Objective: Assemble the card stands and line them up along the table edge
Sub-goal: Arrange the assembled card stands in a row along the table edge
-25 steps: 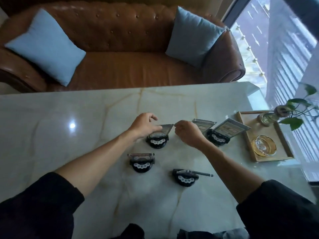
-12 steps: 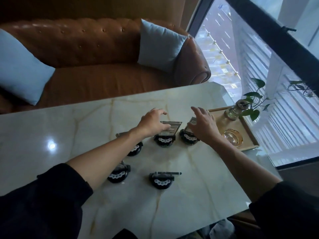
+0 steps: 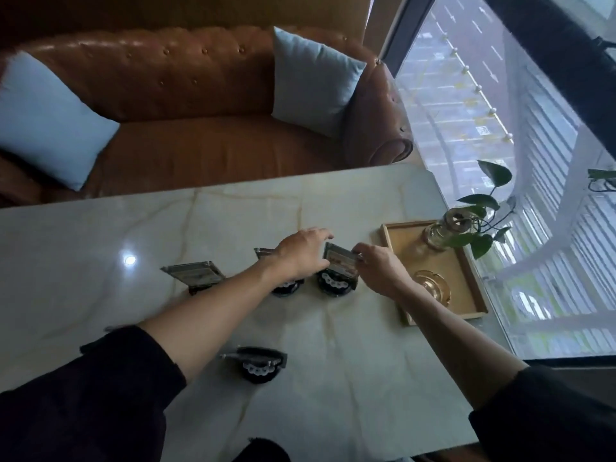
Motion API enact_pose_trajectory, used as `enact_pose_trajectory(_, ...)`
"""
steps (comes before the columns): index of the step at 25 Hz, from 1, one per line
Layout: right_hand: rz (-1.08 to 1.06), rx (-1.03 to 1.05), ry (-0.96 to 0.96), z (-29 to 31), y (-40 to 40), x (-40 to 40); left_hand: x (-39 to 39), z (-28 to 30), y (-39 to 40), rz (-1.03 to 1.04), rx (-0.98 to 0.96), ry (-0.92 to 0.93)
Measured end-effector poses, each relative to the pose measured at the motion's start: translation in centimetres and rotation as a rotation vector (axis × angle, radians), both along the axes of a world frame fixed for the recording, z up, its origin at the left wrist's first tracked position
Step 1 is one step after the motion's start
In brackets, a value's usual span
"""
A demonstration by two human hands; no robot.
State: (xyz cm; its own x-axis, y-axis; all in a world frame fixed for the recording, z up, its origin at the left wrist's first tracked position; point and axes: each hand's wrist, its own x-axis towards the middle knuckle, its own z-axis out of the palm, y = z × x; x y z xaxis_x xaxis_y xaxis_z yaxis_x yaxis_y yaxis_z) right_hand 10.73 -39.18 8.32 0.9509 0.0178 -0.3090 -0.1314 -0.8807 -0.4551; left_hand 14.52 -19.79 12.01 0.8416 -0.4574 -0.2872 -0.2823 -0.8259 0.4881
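Pale marble desk (image 3: 350,378) fronts a brown sofa (image 3: 200,105); window beside. Wooden tray (image 3: 443,268) sits at the desk's window end. Just beside the tray, right hand (image 3: 380,271) pinches a card (image 3: 338,256) in its stand (image 3: 335,284); left hand (image 3: 300,255) steadies it. Near desk edge bare.

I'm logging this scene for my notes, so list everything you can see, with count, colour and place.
Table: one, pale marble, foreground.
Card stands: four visible, black bases; three in a far row, one nearer.
Tray: one, wooden, table's right end.
Ashtray: one, amber glass, in tray.
Plant: one, green, glass vase in tray.
Sofa: one, brown leather, behind table.
Cushions: two, light blue, on sofa.
Left hand: on the rightmost stand.
Right hand: pinching its card.
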Motion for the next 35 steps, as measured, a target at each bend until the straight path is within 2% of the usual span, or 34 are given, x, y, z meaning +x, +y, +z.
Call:
enact_pose_trajectory(2,0.024,0.052,0.0,-0.4,-0.9,0.3,-0.1,-0.9,-1.3,-0.024,0.086,-0.039)
enact_pose_trajectory(5,0.04,0.11,-0.041,-0.6,-2.3,0.7,-0.2,-1.7,-2.2,0.039,0.055,0.036)
enact_pose_trajectory(11,-0.043,0.329,0.005,2.3,-4.8,1.8,0.3,-1.6,-2.2,0.146,-0.289,0.147)
enact_pose_trajectory(16,-0.156,0.617,0.016,5.9,-6.6,2.9,2.9,0.2,-3.3,0.274,-0.485,0.104)
enact_pose_trajectory(19,-0.244,0.73,0.013,7.6,-7.4,5.2,4.6,1.9,-4.5,0.372,-0.608,0.146)
enact_pose_trajectory(23,-0.198,0.676,-0.043,9.7,-8.8,10.1,7.6,4.4,-6.4,0.409,-0.698,0.132)
enact_pose_trajectory(26,-0.12,0.53,-0.068,11.7,-10.7,14.5,10.8,6.0,-8.8,0.465,-0.744,0.107)
enact_pose_trajectory(29,-0.06,0.367,-0.103,13.5,-13.3,18.5,14.3,6.7,-11.9,0.499,-0.697,0.049)
enact_pose_trajectory(35,-0.068,0.288,-0.144,12.0,-18.6,24.6,21.1,3.6,-17.5,0.558,-0.597,-0.053)
